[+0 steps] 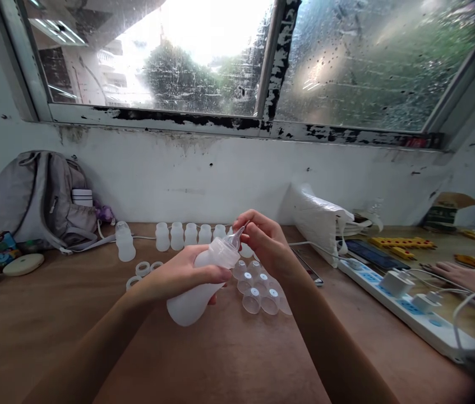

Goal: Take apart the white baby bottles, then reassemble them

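Observation:
My left hand (189, 272) is wrapped round a frosted white baby bottle (190, 306), which it holds tilted with the neck up and to the right. A clear nipple (232, 240) sticks out of the collar ring (223, 252) on the bottle's neck. The fingers of my right hand (264, 238) pinch the nipple near its tip. Behind my hands stands a row of white bottles (177, 237). Several white rings (142, 269) lie beyond my left wrist. Clear domed caps (252, 301) are grouped beside my right forearm.
One capped bottle (125, 242) stands apart at left, near a grey backpack (31, 202). At right are a white bag (315, 221), a phone (310, 269) and a power strip (414, 311) with cables. Another person's hand (464, 278) rests beyond the strip.

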A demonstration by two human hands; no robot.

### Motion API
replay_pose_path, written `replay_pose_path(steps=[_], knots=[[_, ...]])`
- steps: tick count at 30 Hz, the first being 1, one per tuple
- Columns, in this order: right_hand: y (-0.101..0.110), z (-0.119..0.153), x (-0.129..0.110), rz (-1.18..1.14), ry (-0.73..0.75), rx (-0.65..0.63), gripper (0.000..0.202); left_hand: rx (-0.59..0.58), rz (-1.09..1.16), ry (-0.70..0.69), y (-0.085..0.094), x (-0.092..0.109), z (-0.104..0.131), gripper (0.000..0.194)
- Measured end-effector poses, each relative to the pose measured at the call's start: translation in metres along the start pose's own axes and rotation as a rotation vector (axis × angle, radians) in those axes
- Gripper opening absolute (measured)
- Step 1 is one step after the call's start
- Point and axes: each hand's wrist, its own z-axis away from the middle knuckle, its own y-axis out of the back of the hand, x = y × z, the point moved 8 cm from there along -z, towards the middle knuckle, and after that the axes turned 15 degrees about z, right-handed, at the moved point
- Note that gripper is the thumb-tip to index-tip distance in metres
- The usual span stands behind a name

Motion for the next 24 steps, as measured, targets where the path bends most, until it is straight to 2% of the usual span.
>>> replay_pose_path(steps=[5,16,24], knots=[[0.005,0.003,-0.007,0.077,0.014,0.071,0.018,-0.002,-0.039,0.001,0.002,-0.003,-0.003,0.028],[0.009,0.000,-0.009,0.144,0.027,0.080,0.014,0.051,0.077,0.027,0.019,-0.016,-0.007,0.061],[0.011,0.000,-0.008,0.141,0.069,0.099,0.009,-0.016,0.085,0.022,0.015,-0.016,-0.014,0.046]])
